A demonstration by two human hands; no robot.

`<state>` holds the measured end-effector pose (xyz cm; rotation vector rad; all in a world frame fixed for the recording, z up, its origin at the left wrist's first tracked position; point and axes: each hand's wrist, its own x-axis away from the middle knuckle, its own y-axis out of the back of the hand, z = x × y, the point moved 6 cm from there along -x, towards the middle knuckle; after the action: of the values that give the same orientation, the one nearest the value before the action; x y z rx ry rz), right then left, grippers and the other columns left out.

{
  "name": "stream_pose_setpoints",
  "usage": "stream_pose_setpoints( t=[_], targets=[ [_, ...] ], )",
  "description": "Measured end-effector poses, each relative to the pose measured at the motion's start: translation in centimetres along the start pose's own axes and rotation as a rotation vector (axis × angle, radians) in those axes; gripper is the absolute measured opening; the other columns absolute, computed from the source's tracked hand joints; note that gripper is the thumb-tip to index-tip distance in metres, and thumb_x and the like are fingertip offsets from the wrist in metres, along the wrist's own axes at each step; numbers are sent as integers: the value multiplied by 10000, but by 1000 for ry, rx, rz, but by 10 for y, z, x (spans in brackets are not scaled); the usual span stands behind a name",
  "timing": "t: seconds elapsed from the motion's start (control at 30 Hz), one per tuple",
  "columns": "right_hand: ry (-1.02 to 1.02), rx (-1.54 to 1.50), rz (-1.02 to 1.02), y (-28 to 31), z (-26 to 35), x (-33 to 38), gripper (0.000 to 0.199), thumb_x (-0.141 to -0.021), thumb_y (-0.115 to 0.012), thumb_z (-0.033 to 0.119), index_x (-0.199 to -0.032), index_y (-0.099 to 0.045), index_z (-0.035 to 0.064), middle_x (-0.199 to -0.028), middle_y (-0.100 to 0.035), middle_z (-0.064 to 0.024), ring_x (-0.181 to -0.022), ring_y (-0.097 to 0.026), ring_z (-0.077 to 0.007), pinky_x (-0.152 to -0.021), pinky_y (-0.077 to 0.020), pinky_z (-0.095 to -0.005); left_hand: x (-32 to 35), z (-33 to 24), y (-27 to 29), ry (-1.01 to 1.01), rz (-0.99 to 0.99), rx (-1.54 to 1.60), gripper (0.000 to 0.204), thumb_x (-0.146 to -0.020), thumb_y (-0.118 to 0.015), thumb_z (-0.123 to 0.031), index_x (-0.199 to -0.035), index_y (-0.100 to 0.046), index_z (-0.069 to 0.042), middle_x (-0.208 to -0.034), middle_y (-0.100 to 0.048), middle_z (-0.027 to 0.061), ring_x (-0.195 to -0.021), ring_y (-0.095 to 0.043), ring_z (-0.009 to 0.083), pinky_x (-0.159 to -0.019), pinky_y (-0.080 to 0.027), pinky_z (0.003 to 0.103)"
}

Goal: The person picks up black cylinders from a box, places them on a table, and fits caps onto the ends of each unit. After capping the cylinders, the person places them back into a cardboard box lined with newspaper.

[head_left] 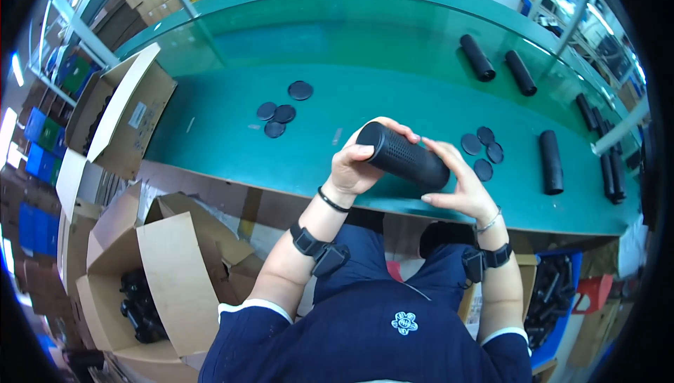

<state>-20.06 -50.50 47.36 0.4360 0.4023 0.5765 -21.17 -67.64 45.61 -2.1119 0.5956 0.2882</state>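
The black tube (406, 158) is in the person's hands, near the front edge of the green table (232, 116), its long axis slanting from upper left down to lower right, one flat round end facing left. The left hand (351, 172) wraps around that end, while the right hand (465, 186) curves wide about the other, though I can't tell whether it grips. Open tabletop stretches leftward to four black discs (284, 114); rightward, more discs (471, 144) lie close beside the right hand.
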Motion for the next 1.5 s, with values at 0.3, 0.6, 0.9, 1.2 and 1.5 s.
stream_pose_setpoints(
  t=[0.3,0.6,0.9,1.2,1.5],
  targets=[
    [-205,296,-296,75,-103,-107,614,-792,-715,179,-1279,-342,148,-909,-617,-195,-854,-651,-328,-756,-495,-385,55,-2,71,-45,-783,-1195,286,-867,-635,-175,-1129,-581,-72,-1169,-521,101,-1129,-456,268,-975,-349,407],
    [-544,638,-542,159,-235,-197,573,-810,-717,320,-1266,-435,116,-1184,-539,-263,-1073,-547,-456,-964,-440,-465,47,9,48,-116,-522,-1611,125,-788,-668,-68,-909,-638,-63,-1159,-499,127,-1099,-489,286,-957,-393,381],
    [-1190,1098,-306,305,-178,99,891,-618,-793,408,-1366,-459,60,-1332,-513,-219,-1207,-508,-382,-1028,-412,-431,40,15,44,-95,-504,-1572,117,-773,-679,-67,-886,-646,-66,-1141,-516,115,-1105,-469,280,-962,-375,395],
    [-178,118,-392,94,-28,41,769,-702,-794,165,-1336,-380,33,-1155,-580,-139,-1102,-573,-242,-928,-452,-358,-11,37,-19,3,-187,-923,385,-781,-760,-141,-1113,-589,-48,-1152,-539,64,-1102,-529,170,-912,-463,335],
    [55,-416,-290,34,-4,8,392,-932,-519,99,-1312,-520,1,-1165,-551,-63,-1050,-517,-131,-905,-420,-278,0,1,-43,-132,9,-1212,710,-640,-856,-163,-1269,-552,-38,-1225,-554,102,-1160,-532,220,-994,-427,334]
  ],
)
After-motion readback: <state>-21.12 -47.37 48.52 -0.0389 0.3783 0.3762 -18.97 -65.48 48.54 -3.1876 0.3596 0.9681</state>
